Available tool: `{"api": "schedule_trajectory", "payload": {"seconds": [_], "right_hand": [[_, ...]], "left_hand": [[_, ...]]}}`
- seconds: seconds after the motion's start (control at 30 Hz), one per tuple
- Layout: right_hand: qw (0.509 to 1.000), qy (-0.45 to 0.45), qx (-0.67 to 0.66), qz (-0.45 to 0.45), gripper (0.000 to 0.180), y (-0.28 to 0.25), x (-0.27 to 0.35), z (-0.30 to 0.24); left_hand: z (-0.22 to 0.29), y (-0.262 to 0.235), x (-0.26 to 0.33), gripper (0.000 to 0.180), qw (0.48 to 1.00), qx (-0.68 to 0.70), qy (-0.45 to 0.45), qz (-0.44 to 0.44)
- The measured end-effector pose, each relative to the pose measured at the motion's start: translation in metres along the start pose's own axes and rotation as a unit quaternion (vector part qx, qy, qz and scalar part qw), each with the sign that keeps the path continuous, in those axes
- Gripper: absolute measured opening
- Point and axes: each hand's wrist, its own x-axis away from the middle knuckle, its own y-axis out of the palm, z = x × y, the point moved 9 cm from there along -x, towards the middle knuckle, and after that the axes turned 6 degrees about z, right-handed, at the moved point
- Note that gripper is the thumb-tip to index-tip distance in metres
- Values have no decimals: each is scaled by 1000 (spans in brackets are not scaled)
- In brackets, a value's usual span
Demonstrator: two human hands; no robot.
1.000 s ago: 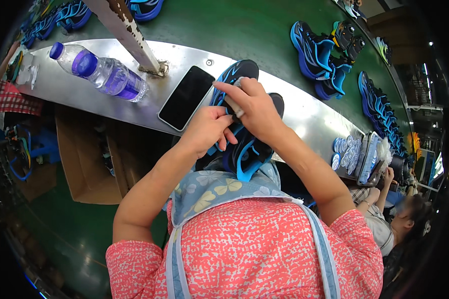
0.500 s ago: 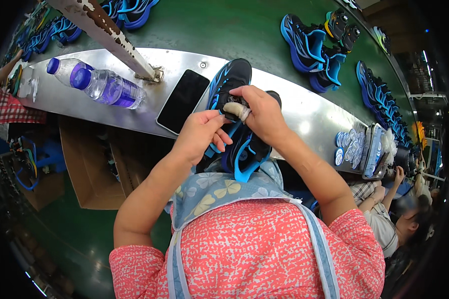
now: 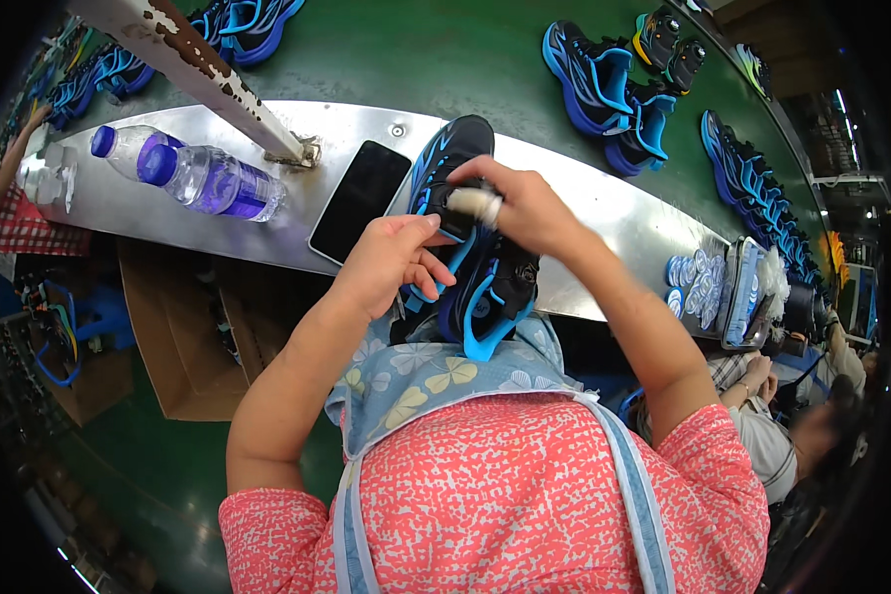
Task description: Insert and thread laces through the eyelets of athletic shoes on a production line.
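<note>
A black-and-blue sneaker [image 3: 431,173] stands toe-away on the metal edge in front of me, and its mate [image 3: 493,307] lies close by on the right, nearer my lap. My left hand [image 3: 386,265] pinches the first sneaker near its tongue with thumb and forefinger; the other fingers curl loosely. Over the tongue, my right hand [image 3: 537,210] is bent in a pinch, one digit wrapped in an off-white cover [image 3: 477,205] that is blurred by motion. Whatever lies between its fingertips is hidden.
A dark-screened phone [image 3: 361,203] lies left of the sneakers, beyond it two water bottles [image 3: 213,181] and a painted post [image 3: 203,74]. More sneakers [image 3: 592,84] sit on the green belt [image 3: 406,69]. At right are round blue-white stickers [image 3: 698,280] and a tray [image 3: 741,297]; people sit beyond.
My right hand has shifted slightly, and its wrapped digit has moved over the tongue, uncovering more of the second sneaker. My left hand stays at the first sneaker.
</note>
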Motion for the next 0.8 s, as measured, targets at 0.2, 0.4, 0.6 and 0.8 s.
{"api": "schedule_trajectory", "payload": {"seconds": [0.2,0.4,0.6,0.8], "right_hand": [[973,28,228,-10,39,16,-12,-14],[987,-45,152,1,30,11,-9,-25],[999,26,41,-17,32,10,-10,-5],[996,73,26,-36,36,15,-14,1]], "left_hand": [[5,-2,-4,37,999,-21,10,41],[1,-1,-7,36,999,-37,1,27],[4,3,-11,36,999,-33,-9,9],[2,1,-8,36,999,-34,-17,21]]}}
